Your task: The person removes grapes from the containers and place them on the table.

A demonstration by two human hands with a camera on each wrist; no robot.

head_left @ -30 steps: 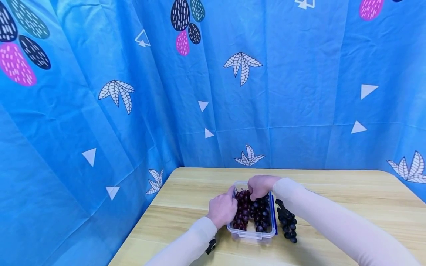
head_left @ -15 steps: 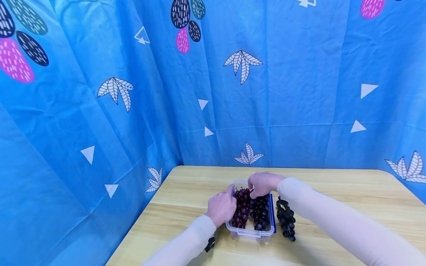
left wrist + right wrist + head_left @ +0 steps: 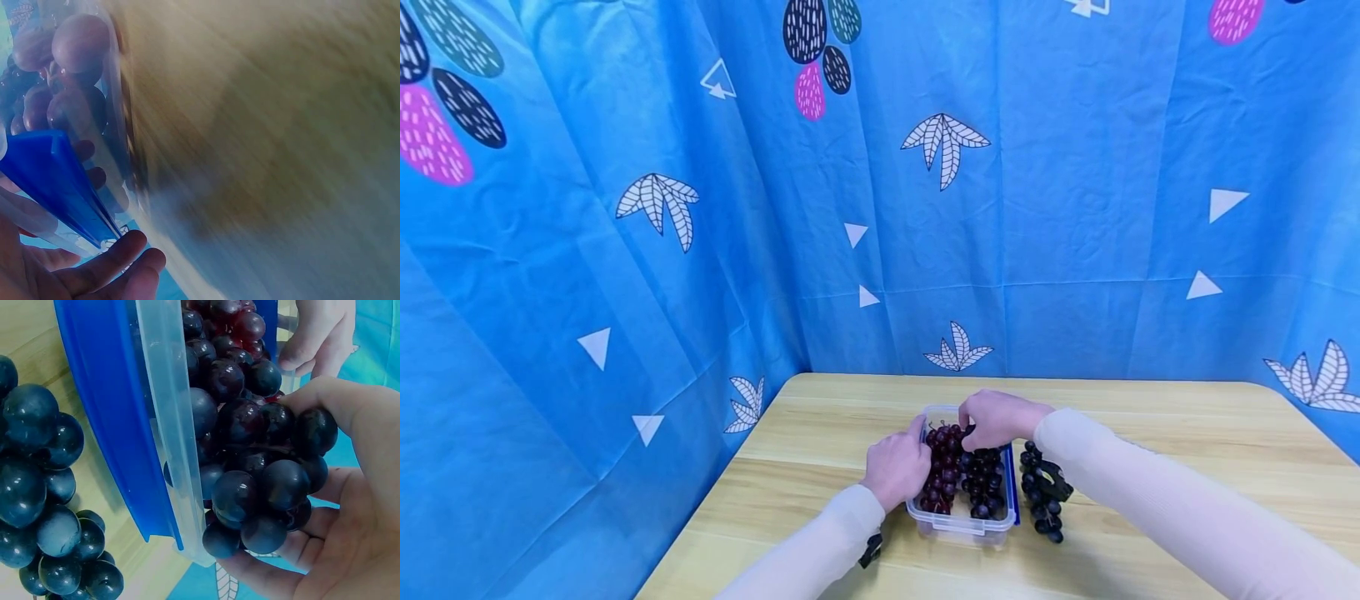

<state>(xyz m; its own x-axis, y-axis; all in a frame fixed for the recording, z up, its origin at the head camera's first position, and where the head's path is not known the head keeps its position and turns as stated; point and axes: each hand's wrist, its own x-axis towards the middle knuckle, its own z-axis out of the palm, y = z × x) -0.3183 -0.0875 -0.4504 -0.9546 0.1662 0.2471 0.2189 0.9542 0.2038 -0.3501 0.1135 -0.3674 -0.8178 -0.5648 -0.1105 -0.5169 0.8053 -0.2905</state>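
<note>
1. L hand (image 3: 897, 468), far L: fingers clamped on the L wall of the clear box (image 3: 962, 525), by a blue strip (image 3: 59, 181). Box sat on the table (image 3: 820, 442). If that grip slackened, a sideways push from the R could've slid or tipped it.
2. Red grapes (image 3: 940, 477): in box, L half, beside the dark bunch. Tight fit btwn; pressing them together might've popped berries off stems.
3. Dark bunch (image 3: 987, 485): in box, R half, far end gripped by R hand (image 3: 997, 418), thumb & fingers curled round it. Squeezing hard or tugging could've pulled berries loose; snagging the R rim, prob. same.
4. Loose dark bunch (image 3: 1041, 500), far R: on table outside box, near the R blue strip (image 3: 112, 425). R forearm passed close; a low sweep might've knocked it.
</note>
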